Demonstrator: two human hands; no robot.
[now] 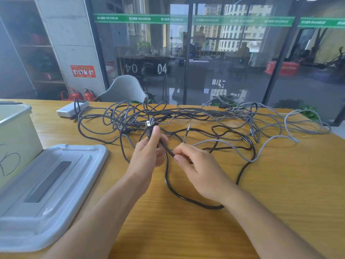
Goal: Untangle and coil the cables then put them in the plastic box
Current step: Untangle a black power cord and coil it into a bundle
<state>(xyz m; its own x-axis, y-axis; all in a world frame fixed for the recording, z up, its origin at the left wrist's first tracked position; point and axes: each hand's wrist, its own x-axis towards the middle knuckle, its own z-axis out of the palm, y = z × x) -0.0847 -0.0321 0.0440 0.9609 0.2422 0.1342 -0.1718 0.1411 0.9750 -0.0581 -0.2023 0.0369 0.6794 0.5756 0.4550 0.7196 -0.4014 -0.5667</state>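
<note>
A tangle of grey braided cables (186,114) sprawls across the far half of the wooden table (280,184). A black power cable (186,200) loops toward me in front of it. My left hand (149,152) grips the black cable's plug end (148,128), prongs pointing up. Just below the plug, my right hand (194,165) pinches the same black cable between thumb and fingers. A grey cable tip (187,132) sticks up just behind my right hand. The plastic box (16,131) stands at the left edge, open, with its lid (56,184) lying flat beside it.
A white power adapter (72,108) with a cable wrapped around it lies at the far left of the table. A grey chair (124,89) stands behind the table, before a glass wall. Light grey cable loops (306,126) reach the table's right edge.
</note>
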